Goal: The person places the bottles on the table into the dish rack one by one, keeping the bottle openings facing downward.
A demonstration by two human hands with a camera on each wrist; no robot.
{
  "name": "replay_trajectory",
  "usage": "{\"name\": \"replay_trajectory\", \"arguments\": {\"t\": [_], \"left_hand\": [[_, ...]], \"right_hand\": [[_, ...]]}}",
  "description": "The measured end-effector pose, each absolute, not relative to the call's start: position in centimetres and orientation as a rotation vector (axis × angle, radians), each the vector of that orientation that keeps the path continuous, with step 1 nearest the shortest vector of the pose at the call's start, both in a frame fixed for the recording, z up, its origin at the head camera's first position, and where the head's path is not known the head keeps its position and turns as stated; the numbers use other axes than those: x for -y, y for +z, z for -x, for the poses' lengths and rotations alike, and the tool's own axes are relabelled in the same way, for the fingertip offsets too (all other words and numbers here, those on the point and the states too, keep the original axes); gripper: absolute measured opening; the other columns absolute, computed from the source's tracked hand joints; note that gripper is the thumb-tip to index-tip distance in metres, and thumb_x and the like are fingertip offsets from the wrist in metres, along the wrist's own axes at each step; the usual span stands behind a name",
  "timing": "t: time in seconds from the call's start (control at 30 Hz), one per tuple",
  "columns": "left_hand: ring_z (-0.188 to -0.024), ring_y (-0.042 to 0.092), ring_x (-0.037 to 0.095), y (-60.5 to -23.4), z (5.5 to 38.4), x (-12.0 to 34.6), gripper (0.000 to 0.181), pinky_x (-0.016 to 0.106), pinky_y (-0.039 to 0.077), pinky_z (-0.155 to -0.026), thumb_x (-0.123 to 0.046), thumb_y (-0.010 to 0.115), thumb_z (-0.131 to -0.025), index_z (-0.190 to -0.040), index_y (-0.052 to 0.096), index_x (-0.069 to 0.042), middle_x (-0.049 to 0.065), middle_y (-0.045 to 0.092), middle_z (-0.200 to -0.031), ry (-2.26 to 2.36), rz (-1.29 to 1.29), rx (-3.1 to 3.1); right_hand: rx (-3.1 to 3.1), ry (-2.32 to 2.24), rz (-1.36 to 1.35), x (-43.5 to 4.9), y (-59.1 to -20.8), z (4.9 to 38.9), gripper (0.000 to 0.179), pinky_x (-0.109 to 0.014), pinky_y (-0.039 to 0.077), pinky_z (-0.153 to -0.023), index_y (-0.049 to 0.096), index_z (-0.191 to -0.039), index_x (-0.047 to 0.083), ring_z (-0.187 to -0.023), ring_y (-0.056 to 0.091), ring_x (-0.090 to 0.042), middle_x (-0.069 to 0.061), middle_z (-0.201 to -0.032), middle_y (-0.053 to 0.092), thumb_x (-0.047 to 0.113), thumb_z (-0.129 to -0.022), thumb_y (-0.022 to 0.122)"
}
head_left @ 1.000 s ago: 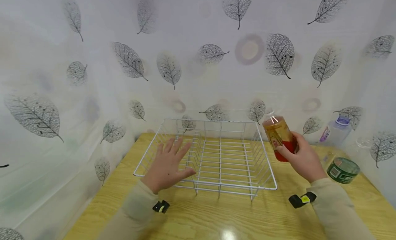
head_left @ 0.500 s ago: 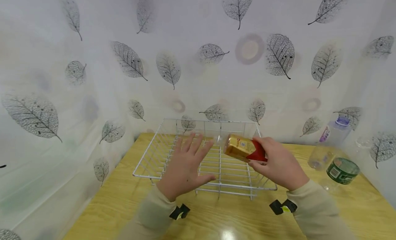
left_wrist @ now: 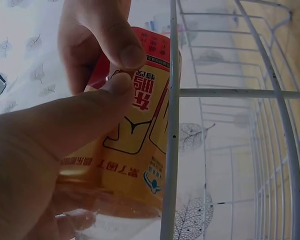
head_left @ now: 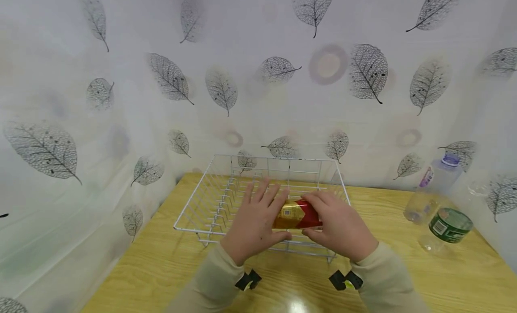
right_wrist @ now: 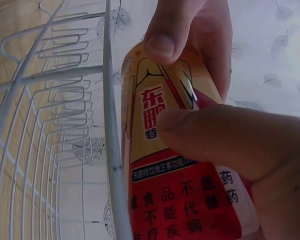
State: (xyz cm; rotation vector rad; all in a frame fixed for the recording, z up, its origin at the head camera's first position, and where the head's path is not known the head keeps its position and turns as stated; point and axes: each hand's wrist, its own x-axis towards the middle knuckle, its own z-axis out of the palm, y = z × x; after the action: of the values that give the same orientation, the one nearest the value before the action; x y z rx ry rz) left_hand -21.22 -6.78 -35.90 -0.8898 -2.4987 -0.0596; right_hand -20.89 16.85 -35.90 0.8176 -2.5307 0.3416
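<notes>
Both hands hold a drink bottle (head_left: 294,214) with a gold and red label, lying on its side above the front of a white wire dish rack (head_left: 193,230). My right hand (head_left: 339,225) grips the red base end. At the neck end is my left hand (head_left: 255,225), its thumb on the label in the left wrist view, with fingers partly visible behind the bottle (left_wrist: 135,175). The right wrist view has my right thumb across the label of the bottle (right_wrist: 185,205), close beside a rack wire. The bottle's neck is mostly hidden by the left hand in the head view.
At the right of the wooden table (head_left: 404,277) stand a clear bottle with a purple neck (head_left: 438,183) and a clear container with a green label (head_left: 450,225). A leaf-patterned sheet (head_left: 258,102) hangs behind and at the left.
The right hand has carried the bottle left from beside the rack to over its front, tipping it from upright to sideways. The left hand has moved right and taken hold of the neck end.
</notes>
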Motion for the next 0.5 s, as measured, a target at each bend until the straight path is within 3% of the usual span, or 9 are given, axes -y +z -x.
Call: {"name": "replay_trajectory", "arguments": {"t": [0.13,0.3,0.5], "left_hand": [[-0.145,0.035,0.034,-36.07,21.09,6.42,0.096,0.059,0.022,-0.119,-0.066,0.079,-0.076,-0.149,0.047,-0.013,0.008,0.051,-0.148,-0.073,0.913,2.497],[-0.131,0.051,0.026,-36.13,20.74,6.28,0.091,0.049,0.035,-0.115,-0.054,0.085,-0.076,-0.148,0.048,-0.012,0.002,0.057,-0.139,-0.13,0.942,2.504],[-0.121,0.058,0.022,-36.28,20.59,6.16,0.086,0.039,0.047,-0.106,-0.043,0.09,-0.076,-0.145,0.05,-0.011,0.002,0.06,-0.132,-0.206,0.964,2.495]], "right_hand": [[2.521,0.326,-0.836,-16.65,-36.09,20.52,0.079,-0.043,0.058,-0.084,0.061,-0.135,0.008,-0.112,0.061,-0.027,-0.006,-0.126,0.063,0.037,-0.069,0.093],[2.492,0.322,-0.859,-16.45,-36.02,20.35,0.078,-0.042,0.057,-0.085,0.062,-0.134,0.007,-0.11,0.061,-0.026,-0.006,-0.125,0.064,0.036,-0.069,0.093],[2.491,0.31,-0.867,-16.36,-36.0,20.53,0.077,-0.043,0.057,-0.086,0.062,-0.134,0.007,-0.111,0.06,-0.026,-0.006,-0.125,0.063,0.037,-0.07,0.093]]}}
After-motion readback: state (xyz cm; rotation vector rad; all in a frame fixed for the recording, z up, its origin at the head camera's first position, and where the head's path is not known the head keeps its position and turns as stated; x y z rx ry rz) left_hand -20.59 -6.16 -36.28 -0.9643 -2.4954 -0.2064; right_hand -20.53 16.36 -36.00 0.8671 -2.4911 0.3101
